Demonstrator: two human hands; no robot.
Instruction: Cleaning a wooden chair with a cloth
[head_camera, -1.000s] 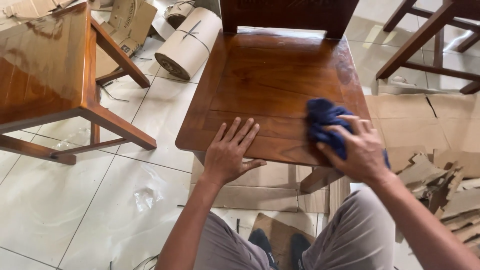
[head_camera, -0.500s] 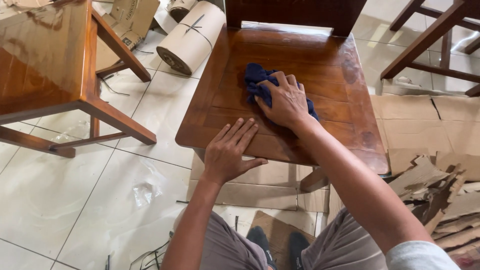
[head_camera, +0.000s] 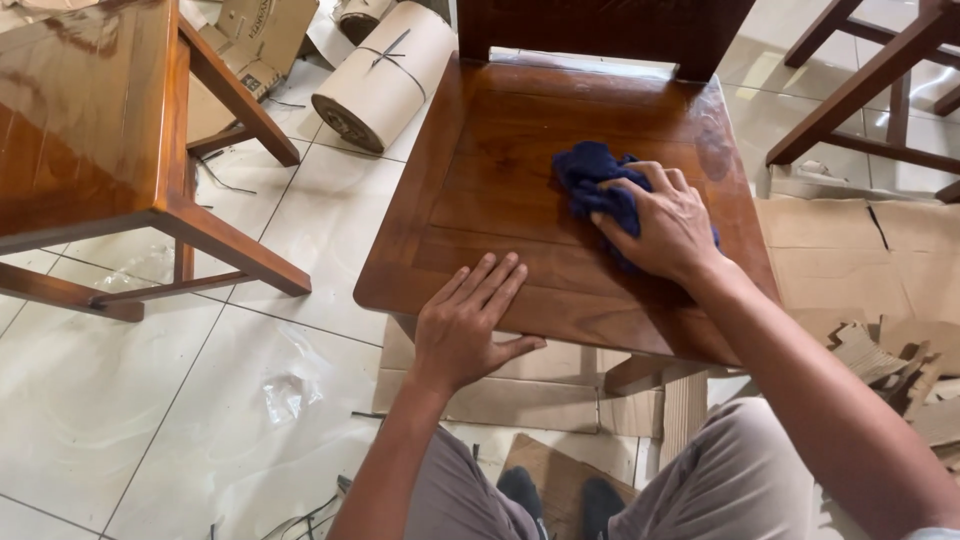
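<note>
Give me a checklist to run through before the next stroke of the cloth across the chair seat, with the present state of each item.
1. Right hand has the dark blue cloth under it, pressed to the seat: ok.
2. Left hand lies flat on the front edge of the chair seat, bracing it: ok.
3. Seat surface ahead of the cloth free of loose objects: ok.
4. Dull smudge near the seat's back right corner wiped away: not ok.
5. Chair legs standing firm on the cardboard sheets: cannot tell, legs mostly hidden.
</note>
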